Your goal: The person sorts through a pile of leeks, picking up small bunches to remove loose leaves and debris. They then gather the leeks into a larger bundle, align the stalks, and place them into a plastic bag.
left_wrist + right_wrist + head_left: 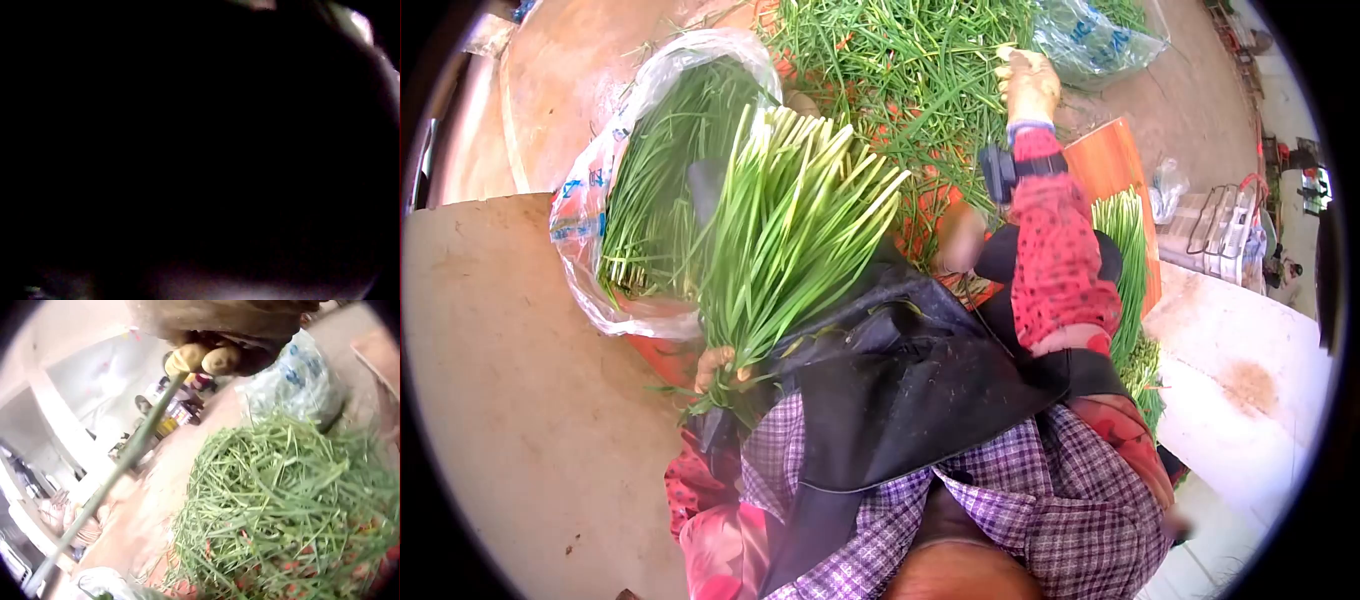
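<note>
My left hand (715, 370) grips a thick bunch of garlic chives (800, 230) near its leafy end, by my lap. The pale cut ends fan out up and to the right. Out ahead, my right hand (1030, 85) is over the edge of a large heap of loose chive leaves (900, 60). In the right wrist view, its fingertips (220, 360) pinch a single green chive stalk (140, 440) that slants down to the left. Almost all of the left wrist view is dark.
An open clear plastic bag (700, 45) of chives stands at the left. Another plastic bag (1100, 50) lies beyond the heap. To the right, more chives (1125, 230) lie beside an orange-brown board (1112, 150). A dark apron (920, 400) covers the lap.
</note>
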`<action>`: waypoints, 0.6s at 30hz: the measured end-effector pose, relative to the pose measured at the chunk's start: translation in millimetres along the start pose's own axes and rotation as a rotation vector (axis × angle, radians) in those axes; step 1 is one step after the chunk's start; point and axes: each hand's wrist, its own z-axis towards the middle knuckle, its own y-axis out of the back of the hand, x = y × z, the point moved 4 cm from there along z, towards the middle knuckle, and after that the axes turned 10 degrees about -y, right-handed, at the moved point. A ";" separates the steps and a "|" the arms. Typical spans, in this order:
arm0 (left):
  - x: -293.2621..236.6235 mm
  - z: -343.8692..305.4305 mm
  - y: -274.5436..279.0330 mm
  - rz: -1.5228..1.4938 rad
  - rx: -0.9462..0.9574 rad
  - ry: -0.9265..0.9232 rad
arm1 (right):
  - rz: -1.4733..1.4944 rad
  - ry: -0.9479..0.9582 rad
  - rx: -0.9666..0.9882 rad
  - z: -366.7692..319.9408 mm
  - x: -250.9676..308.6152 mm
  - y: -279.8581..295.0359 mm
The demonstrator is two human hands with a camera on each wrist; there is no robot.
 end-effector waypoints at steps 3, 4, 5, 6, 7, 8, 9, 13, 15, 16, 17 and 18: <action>7.4 -4.0 1.8 -0.052 0.106 -0.139 | 0.282 -0.134 0.565 -75.9 13.5 -57.9; 6.9 -0.6 -7.3 -0.051 0.092 -0.181 | -0.212 0.146 0.582 -109.0 12.9 -69.4; 2.4 8.6 -18.7 -0.053 0.150 -0.186 | -0.472 0.317 0.600 -139.2 12.7 -81.8; 1.8 6.6 -16.8 -0.065 0.155 -0.175 | -0.711 0.508 0.588 -169.8 12.5 -93.8; 1.2 4.5 -14.7 -0.077 0.159 -0.165 | -0.716 0.590 0.604 -188.7 16.1 -104.9; 5.7 -8.0 1.9 -0.101 0.112 -0.143 | -0.904 0.628 0.622 -196.3 12.3 -112.9; 11.5 -23.6 16.4 -0.126 0.064 -0.120 | -1.093 0.663 0.636 -202.1 7.5 -121.1; 3.4 -8.9 -14.7 -0.180 -0.054 0.030 | -1.158 0.583 0.702 -164.8 -57.8 -128.8; 4.1 -9.9 -15.6 -0.179 -0.067 0.031 | -0.887 0.477 0.535 -150.7 3.3 -103.7; 3.1 -8.8 -20.7 -0.178 -0.117 0.030 | -0.747 0.577 0.508 -145.7 17.5 -96.8; 4.8 -10.4 -19.0 -0.173 -0.116 0.043 | -0.604 0.670 0.481 -144.1 31.2 -92.5; 6.4 -11.9 -17.2 -0.168 -0.115 0.055 | -0.599 0.762 0.604 -151.2 40.8 -94.6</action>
